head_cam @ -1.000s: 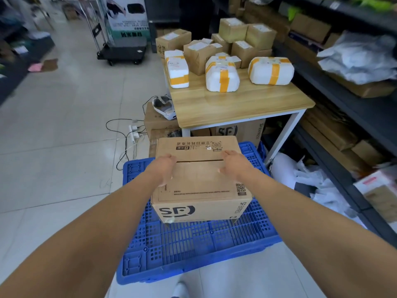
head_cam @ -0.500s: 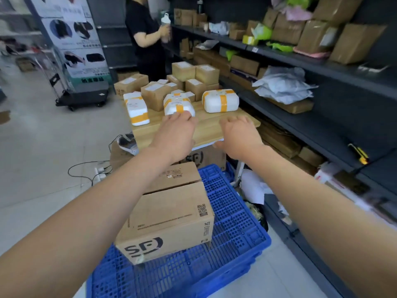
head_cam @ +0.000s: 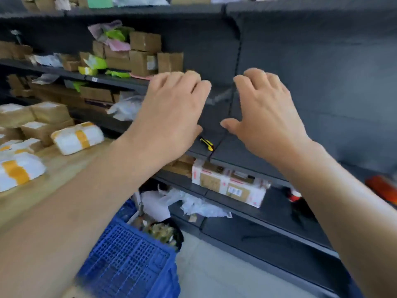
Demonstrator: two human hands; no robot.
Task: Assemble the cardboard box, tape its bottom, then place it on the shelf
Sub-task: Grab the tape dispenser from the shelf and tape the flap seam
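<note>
Left hand (head_cam: 171,112): raised, palm down, fingers curled loosely, holding nothing | Right hand (head_cam: 266,112): raised just right of it, fingers spread and bent, holding nothing | Both reach toward the dark shelf (head_cam: 247,153), above a yellow knife (head_cam: 206,144) | Box: out of view | Blue crate (head_cam: 131,261): near, lower left

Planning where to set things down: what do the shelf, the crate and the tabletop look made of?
Shelf: probably painted metal, matte dark grey, thin flat boards. Crate: moulded plastic, blue, perforated grid. Tabletop: light wood or wood-look laminate, visible grain.
</note>
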